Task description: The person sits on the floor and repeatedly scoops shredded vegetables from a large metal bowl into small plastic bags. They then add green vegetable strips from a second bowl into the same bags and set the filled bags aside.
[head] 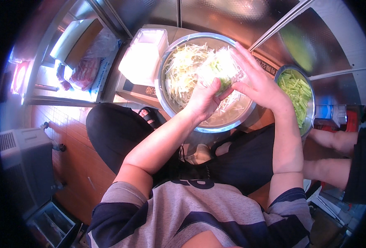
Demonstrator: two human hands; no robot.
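My left hand (pixel 205 100) holds a clear plastic container (pixel 221 66) packed with pale shredded vegetable and some green pieces. My right hand (pixel 255 80) is at the container's right side, its thumb near the lower edge and its fingers stretched along it. Both hands are over a large steel bowl (pixel 215 128) with pale shreds (pixel 183 66) heaped mostly at its left. Left of the bowl stand stacked clear plastic containers (pixel 144 62). To the right is a second steel bowl (pixel 314 108) of cut green stalks (pixel 296 96). Glare hides part of the held container.
Cardboard boxes (pixel 136 93) lie under the large bowl. Metal panels (pixel 214 15) rise behind it. On a shelf at upper left are an open carton (pixel 77 40) and a plastic bag (pixel 83 73) with reddish contents. Another person's bare legs (pixel 328 170) are at the right.
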